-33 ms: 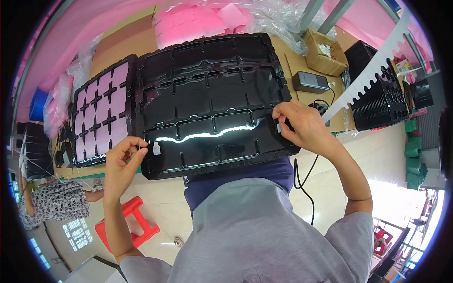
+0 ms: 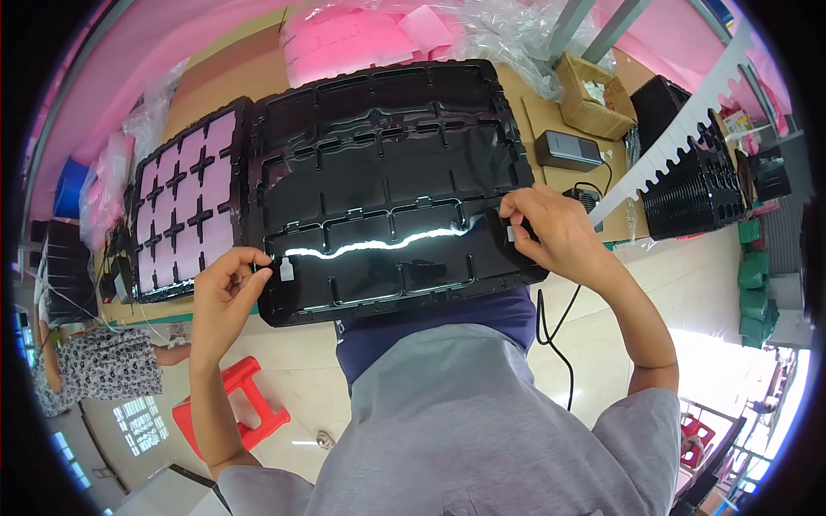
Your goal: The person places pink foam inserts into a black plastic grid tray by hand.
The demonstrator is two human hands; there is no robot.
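Note:
A large shiny black plastic tray (image 2: 422,181) with moulded ribs lies in front of me, its near edge reaching over the table's edge to my waist. My left hand (image 2: 228,288) pinches the tray's left rim near the front corner, beside a small white tab (image 2: 286,268). On the opposite side, my right hand (image 2: 555,232) is closed at the right rim, with another white tab (image 2: 510,233) next to its fingers. Parts of both hands' fingertips are hidden.
To the left sits a black tray with pink sheets (image 2: 189,193). A cardboard box (image 2: 594,99), a dark grey device (image 2: 568,150), a white notched strip (image 2: 662,146) and stacked black trays (image 2: 693,193) stand right. A red stool (image 2: 245,400) and another person (image 2: 99,365) are lower left.

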